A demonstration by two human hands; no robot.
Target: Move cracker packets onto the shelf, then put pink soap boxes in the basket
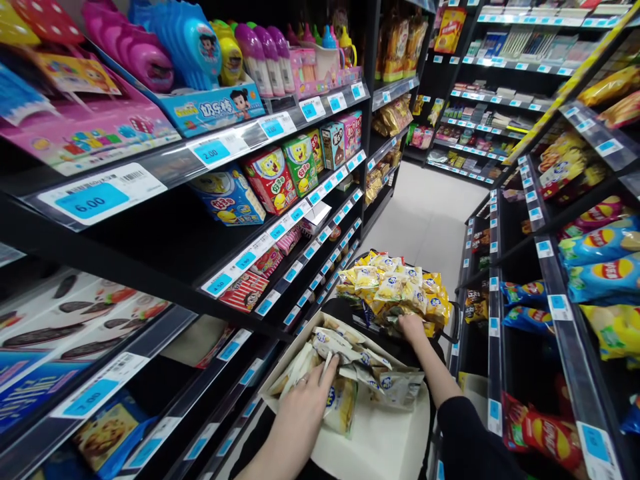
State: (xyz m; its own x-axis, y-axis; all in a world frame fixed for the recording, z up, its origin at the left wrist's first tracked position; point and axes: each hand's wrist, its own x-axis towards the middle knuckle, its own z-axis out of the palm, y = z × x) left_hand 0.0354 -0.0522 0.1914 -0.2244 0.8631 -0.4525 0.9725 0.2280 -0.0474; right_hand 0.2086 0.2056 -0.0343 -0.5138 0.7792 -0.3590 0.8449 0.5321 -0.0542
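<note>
A white open box [385,443] lies in front of me with several pale snack packets [367,357] bunched at its far side. My left hand [303,403] is inside its left part, fingers closed around the edge of a packet. A yellow-and-white snack packet [341,403] lies just right of those fingers. Beyond the box is a black basket [454,323] heaped with small yellow snack packets [393,287]. My right hand [413,328] reaches to the near side of the heap, its fingers curled on a packet; the fingertips are partly hidden.
Shelves flank the narrow aisle. On the left are cartoon-printed snack boxes [273,180], toy-like candy bottles [263,57] and a price rail [215,153]. Chip bags [607,273] fill parts of the right shelf [555,293]. Pale floor [430,207] runs to a back shelf [520,63].
</note>
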